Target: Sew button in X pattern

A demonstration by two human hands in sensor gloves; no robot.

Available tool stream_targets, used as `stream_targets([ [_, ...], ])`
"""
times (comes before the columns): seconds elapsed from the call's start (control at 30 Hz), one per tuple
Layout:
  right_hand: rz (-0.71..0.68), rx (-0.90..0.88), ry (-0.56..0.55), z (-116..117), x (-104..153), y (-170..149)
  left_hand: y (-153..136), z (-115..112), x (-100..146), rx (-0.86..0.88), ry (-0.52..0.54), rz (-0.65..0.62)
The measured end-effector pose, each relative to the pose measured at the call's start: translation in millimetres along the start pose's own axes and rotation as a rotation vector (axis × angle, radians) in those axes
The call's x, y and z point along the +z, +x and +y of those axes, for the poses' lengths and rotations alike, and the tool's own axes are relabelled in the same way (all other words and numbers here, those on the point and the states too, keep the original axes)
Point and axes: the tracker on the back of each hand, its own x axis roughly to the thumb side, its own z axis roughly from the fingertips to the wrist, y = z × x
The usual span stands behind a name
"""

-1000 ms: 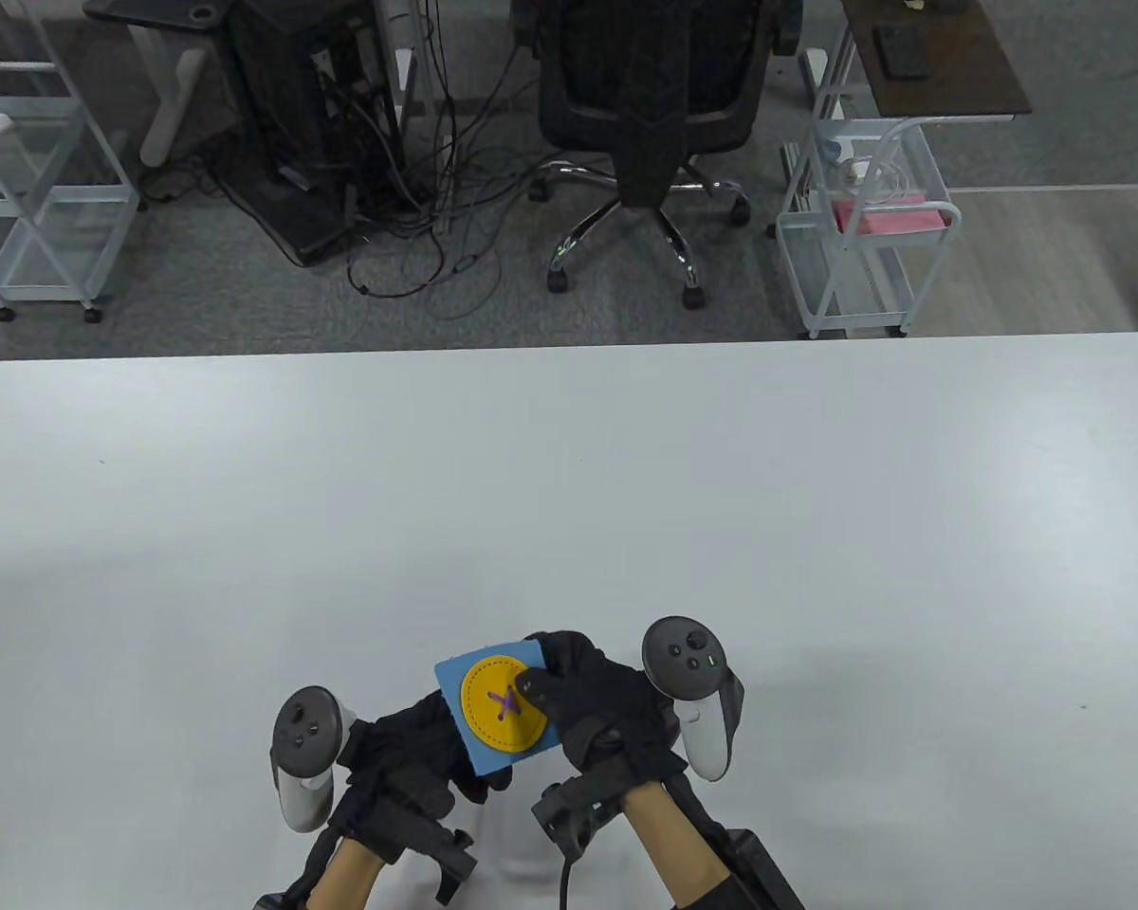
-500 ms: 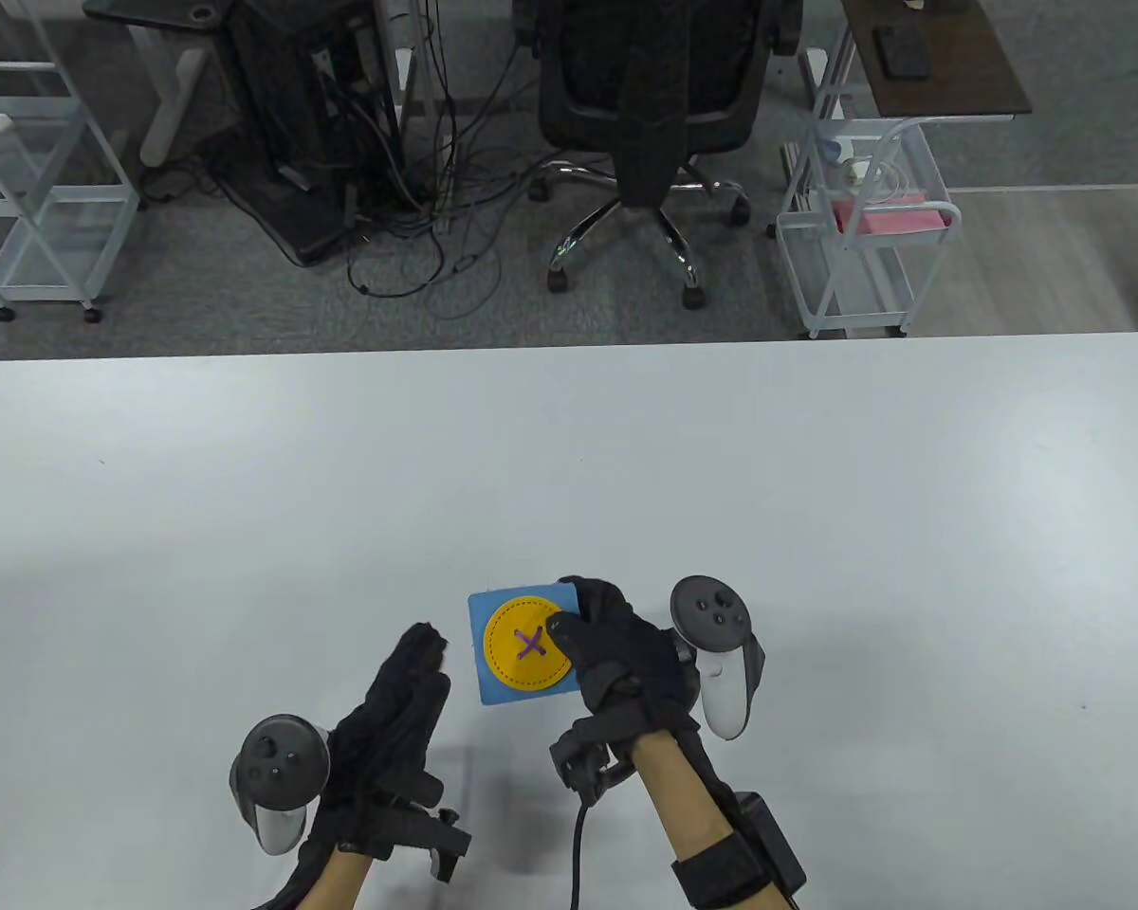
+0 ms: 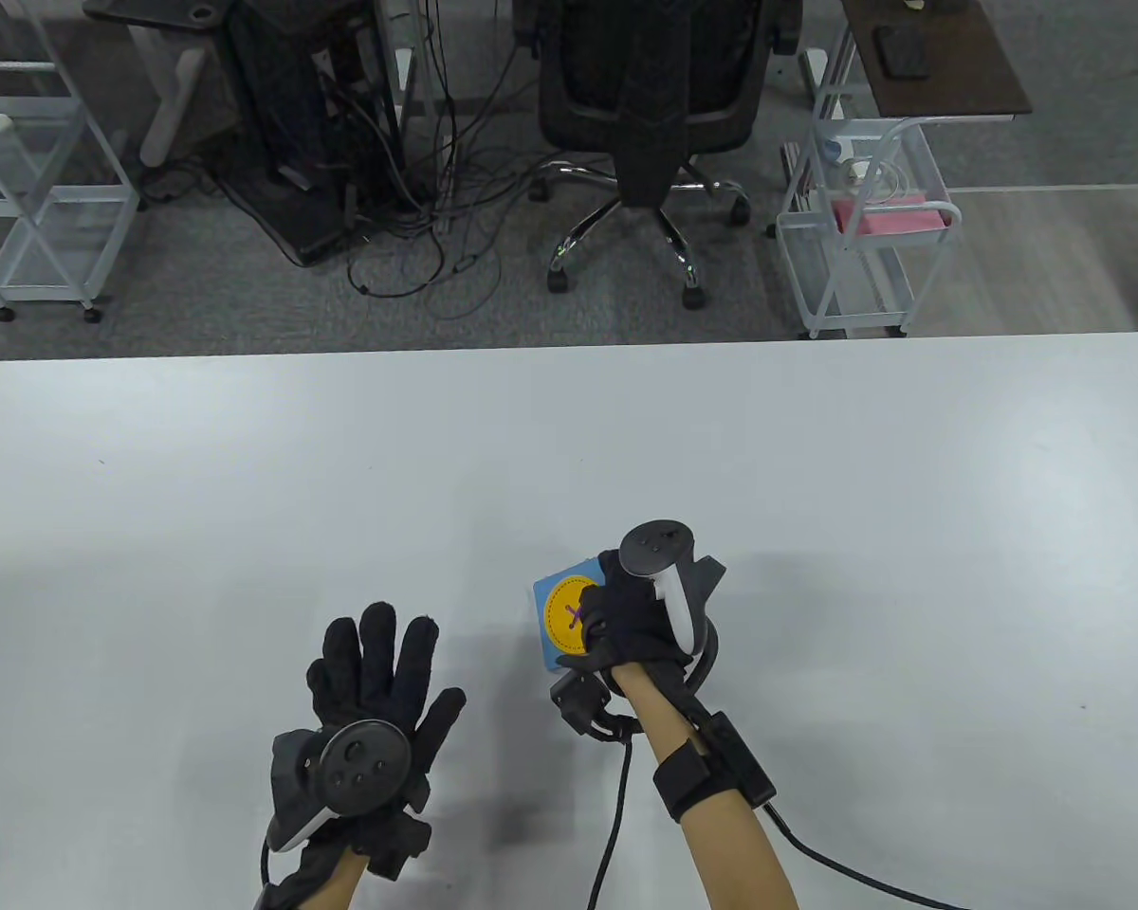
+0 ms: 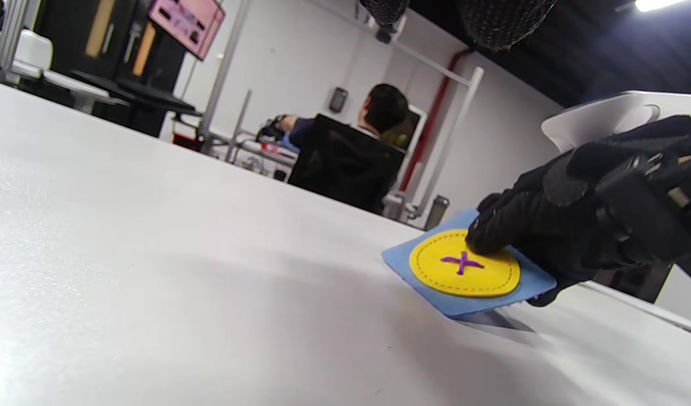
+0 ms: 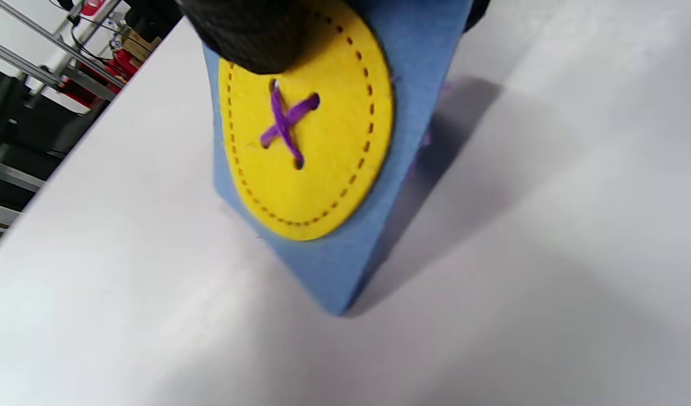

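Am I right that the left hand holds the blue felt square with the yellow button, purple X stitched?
Not quite: the right hand holds the blue felt square, as the table view shows. The left hand is spread open, apart from it. The yellow button does carry a purple X.

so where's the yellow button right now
In the table view, the yellow button sits on the blue square, held by the right hand, right of the spread left hand.

The square blue felt patch [image 3: 552, 621] is sitting tilted near the table's near edge, one corner apparently touching the tabletop. The round yellow felt button [image 5: 308, 141] with dashed edge stitching is lying on it, purple thread [image 5: 287, 125] crossing in an X.
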Motion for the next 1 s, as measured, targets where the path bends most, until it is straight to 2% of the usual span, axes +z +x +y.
stream_targets([
  [0.07,0.008,0.092,-0.068,2,0,0,-1,0,0,0.006,-0.005,0.006],
  [0.33,0.065,0.297,-0.156,13,3,-5,-3,-4,-2,-0.012,-0.043,0.033],
  [0.63,0.085,0.367,-0.183,11,7,-11,-2,-5,-3,-0.041,-0.054,0.038],
  [0.77,-0.014,0.326,-0.206,-6,24,-16,-2,-5,-3,-0.059,-0.060,0.034],
  [0.9,-0.150,0.324,-0.247,-32,54,-29,-1,-5,-3,-0.102,-0.078,0.032],
  [1.0,-0.195,0.465,-0.290,-50,74,-48,1,-6,-3,-0.113,-0.086,0.033],
])
